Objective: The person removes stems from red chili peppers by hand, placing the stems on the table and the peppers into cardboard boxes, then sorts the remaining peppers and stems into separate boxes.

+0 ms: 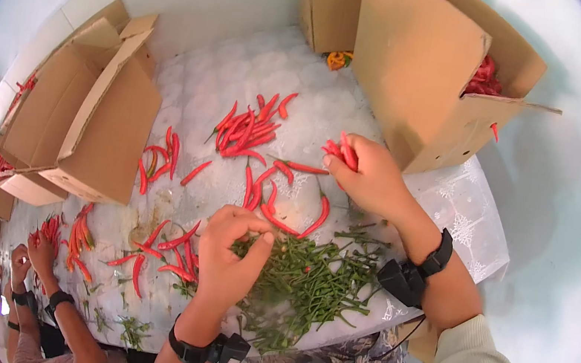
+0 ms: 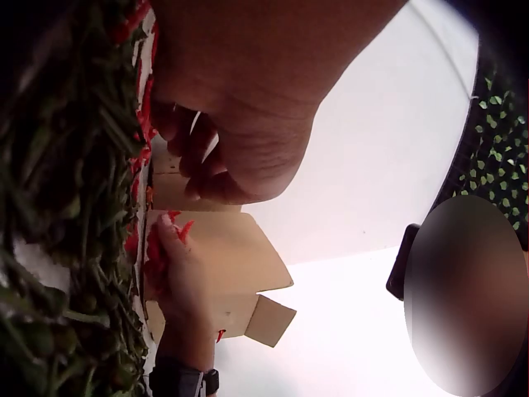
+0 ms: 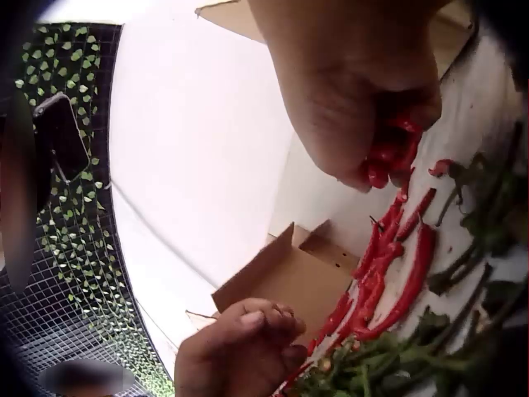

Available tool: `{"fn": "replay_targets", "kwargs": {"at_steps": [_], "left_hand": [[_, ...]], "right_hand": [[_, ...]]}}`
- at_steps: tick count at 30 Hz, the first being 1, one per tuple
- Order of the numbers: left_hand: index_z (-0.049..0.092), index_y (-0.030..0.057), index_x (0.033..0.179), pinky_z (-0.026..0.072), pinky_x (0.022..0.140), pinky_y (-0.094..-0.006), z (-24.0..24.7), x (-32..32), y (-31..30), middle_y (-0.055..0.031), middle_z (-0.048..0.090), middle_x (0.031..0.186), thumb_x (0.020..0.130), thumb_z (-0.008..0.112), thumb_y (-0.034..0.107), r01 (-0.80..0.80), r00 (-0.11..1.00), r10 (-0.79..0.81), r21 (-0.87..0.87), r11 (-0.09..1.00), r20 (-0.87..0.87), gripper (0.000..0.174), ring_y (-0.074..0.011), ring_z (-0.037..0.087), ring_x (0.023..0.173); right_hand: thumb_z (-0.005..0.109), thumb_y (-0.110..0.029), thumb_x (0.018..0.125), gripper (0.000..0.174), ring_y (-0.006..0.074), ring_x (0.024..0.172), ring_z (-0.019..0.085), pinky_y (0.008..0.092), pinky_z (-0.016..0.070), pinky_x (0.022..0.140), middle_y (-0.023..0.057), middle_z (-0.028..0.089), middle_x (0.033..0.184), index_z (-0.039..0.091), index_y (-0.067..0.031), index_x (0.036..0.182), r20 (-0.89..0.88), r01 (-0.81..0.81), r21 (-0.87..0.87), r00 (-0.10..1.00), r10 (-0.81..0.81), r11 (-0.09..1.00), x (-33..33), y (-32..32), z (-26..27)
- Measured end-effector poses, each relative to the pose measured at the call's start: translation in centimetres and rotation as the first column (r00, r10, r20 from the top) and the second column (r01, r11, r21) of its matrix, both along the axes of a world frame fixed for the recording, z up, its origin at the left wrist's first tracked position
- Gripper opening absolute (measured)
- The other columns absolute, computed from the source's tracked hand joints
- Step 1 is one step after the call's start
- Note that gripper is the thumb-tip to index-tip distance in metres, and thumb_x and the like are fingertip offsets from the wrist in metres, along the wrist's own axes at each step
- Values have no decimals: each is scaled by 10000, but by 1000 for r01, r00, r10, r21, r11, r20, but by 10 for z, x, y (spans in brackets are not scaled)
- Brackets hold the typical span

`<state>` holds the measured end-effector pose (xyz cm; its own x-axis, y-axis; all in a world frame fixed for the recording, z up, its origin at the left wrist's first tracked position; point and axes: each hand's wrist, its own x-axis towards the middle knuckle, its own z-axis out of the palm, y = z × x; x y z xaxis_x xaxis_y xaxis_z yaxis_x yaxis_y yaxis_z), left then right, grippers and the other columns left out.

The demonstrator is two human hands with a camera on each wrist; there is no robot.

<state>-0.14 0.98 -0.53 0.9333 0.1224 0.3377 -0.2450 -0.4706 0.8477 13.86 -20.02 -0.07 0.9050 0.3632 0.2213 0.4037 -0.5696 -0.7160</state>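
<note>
Several red chilies (image 1: pixel 344 152) are gripped in my right hand (image 1: pixel 373 179), above the table at the foot of the tall box. In the right wrist view, red chilies (image 3: pixel 393 153) show under the curled fingers of my right hand (image 3: pixel 355 91). My left hand (image 1: pixel 228 255) hovers beside the pile of green stems (image 1: pixel 313 282), its fingers loosely curled and nothing visible in them. The left wrist view shows my left hand (image 2: pixel 240 116) with bent fingers. Loose red chilies (image 1: pixel 300 168) lie between the hands, and a denser group (image 1: pixel 245 133) lies farther back.
Cardboard boxes stand on the left (image 1: pixel 110 132) and at the back right (image 1: pixel 417 65); the right one holds red chilies (image 1: pixel 484 79). More chilies (image 1: pixel 179 247) lie left of my left hand. Other people's hands (image 1: pixel 39 253) are at the lower left. A yellow-orange item (image 1: pixel 339 59) lies at the back.
</note>
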Motion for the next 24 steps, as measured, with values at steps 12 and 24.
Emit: {"fn": "replay_targets", "kwargs": {"at_steps": [12,24], "left_hand": [[686,20,881,447,704,-265,-1,-1,1,-54,607,910,828,687,30,39,999,-39,29,999,20,54,-139,571,821],[643,-9,1020,463,712,-249,1,-3,-7,-33,631,938,906,713,180,59,998,-61,-82,995,-26,232,-98,571,824]], "right_hand": [[782,-349,756,364,261,675,640,387,498,613,134,659,747,638,-22,824,-124,-11,-205,992,-15,979,9,-6,-8],[767,-176,848,283,53,742,586,228,491,656,20,660,833,643,30,997,-336,-5,669,890,308,743,-62,43,9]]}}
